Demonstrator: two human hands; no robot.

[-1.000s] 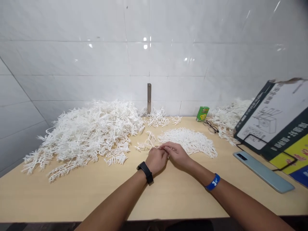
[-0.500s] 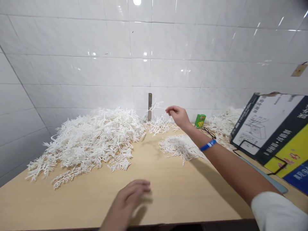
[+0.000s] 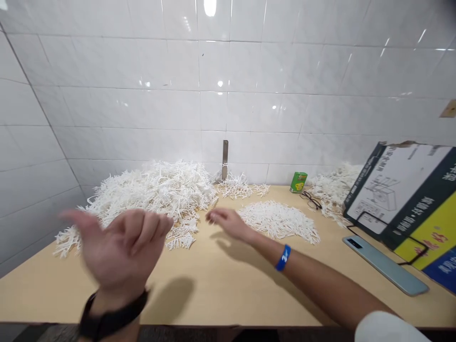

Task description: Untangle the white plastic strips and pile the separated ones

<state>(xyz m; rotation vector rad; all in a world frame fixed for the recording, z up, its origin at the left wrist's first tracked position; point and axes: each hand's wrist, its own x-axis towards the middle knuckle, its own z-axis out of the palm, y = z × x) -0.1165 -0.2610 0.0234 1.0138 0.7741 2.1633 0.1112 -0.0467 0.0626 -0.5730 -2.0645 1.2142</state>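
Since the large pile of white branching strands (image 3: 167,183) at left looks light and thin, each piece probably bends, tangles and snaps easily; a pinch on its stem should suit. Beside the flatter white mound (image 3: 280,221), the right hand (image 3: 230,222) has curled fingers, and I cannot tell whether they grip anything. The left hand (image 3: 123,249), thumb spread from loosely bent fingers, appears empty above the table (image 3: 221,294).
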